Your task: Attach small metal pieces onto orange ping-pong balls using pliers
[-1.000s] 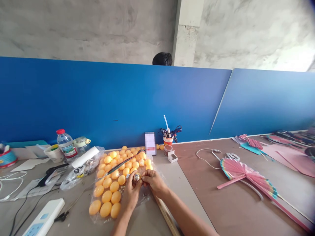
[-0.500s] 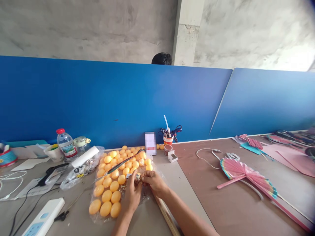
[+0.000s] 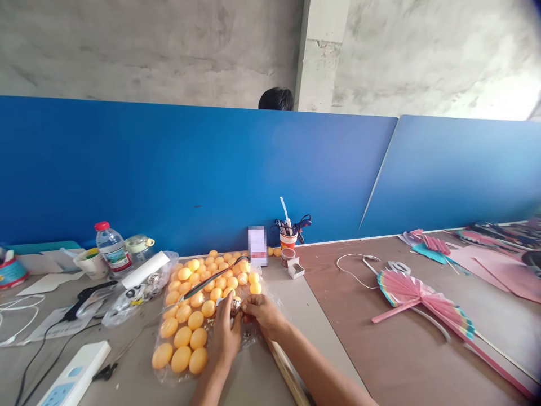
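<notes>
My left hand is closed, thumb and fingers pinching a small shiny metal ball. On the other side of the ball, my right hand has its fingertips pressed together right beside it; whether they grip something thin is too small to see. Both hands are over the near right part of a clear plastic bag holding many orange table tennis balls. More shiny metal pieces show partly behind my left hand. A dark cord runs across the orange balls.
A phone with a blurred screen leans on the blue partition. Beside it stand a pen cup and a small open box. A bottle and power strip are left, a pink paper fan right.
The hands have stayed in nearly the same place. The metal ball has turned or shifted very slightly between the fingers, and the view has moved a little.
</notes>
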The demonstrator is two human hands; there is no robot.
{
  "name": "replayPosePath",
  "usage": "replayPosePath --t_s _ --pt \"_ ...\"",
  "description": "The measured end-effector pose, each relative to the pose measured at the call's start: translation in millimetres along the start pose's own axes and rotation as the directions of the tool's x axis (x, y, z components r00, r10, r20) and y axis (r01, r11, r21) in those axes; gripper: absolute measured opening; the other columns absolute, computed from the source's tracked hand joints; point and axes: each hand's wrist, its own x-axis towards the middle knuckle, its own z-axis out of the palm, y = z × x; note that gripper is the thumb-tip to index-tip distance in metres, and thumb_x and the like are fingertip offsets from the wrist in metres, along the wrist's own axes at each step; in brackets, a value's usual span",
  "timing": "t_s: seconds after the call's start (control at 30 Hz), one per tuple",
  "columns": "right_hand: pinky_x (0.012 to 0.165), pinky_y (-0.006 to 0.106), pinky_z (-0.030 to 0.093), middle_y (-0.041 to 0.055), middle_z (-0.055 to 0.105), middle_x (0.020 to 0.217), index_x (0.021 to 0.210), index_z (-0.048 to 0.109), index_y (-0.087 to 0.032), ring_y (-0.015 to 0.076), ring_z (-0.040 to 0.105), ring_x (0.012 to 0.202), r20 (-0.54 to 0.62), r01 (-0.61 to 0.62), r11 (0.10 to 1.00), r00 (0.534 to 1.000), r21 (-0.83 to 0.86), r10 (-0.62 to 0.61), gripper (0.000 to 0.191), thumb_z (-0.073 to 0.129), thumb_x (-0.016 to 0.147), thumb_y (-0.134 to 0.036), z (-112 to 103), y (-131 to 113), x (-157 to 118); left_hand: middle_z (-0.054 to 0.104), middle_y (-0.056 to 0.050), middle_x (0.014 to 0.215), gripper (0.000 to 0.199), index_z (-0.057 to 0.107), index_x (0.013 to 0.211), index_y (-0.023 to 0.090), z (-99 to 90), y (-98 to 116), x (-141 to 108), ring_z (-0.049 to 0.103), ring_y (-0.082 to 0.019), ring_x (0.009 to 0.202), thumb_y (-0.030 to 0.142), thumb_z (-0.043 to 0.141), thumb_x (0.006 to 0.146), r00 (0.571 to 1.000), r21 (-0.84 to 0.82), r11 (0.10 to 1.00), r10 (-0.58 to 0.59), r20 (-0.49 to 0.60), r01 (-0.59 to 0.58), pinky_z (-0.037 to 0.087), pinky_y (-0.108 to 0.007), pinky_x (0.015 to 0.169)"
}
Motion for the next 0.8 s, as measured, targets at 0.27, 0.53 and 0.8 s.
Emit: replayPosePath --t_s 0.27,0.53,0.8 --pt "0.058 0.026 0.036 -0.0022 0.058 0.057 0.061 0.062 -0.019 0.0099 0.047 0.052 0.024 -0.006 0.997 1.000 0.082 0.004 0.028 0.083 0.062 -0.038 3.3 0.3 -2.1 0.064 -0.015 0.131 0.045 0.062 0.130 0.021 -1.3 0.1 -0.6 0.057 -0.031 0.129 0.028 0.049 0.087 1.000 0.016 1.000 0.000 0.002 0.000 0.046 -0.050 0.109" --pt "0.058 0.025 0.037 -0.0022 0.059 0.056 0.061 0.062 -0.018 0.0094 0.047 0.051 0.037 -0.024 0.995 0.999 0.097 0.020 0.033 0.085 0.060 -0.041 3.0 0.0 -1.3 0.066 -0.015 0.129 0.045 0.063 0.129 0.022 -2.1 5.0 -1.1 0.058 -0.031 0.127 0.027 0.050 0.086 1.000 -0.003 1.000 -0.006 -0.014 0.006 0.046 -0.050 0.110" --pt "0.056 0.025 0.035 -0.0020 0.060 0.057 0.059 0.064 -0.018 0.0085 0.046 0.050 0.056 -0.038 0.997 0.998 0.066 0.034 0.026 0.083 0.062 -0.035 0.5 -3.6 -3.1 0.068 -0.016 0.119 0.043 0.062 0.126 0.020 0.5 0.4 -0.9 0.060 -0.032 0.124 0.027 0.050 0.086 1.000 0.019 1.000 0.010 -0.012 -0.010 0.049 -0.050 0.106"
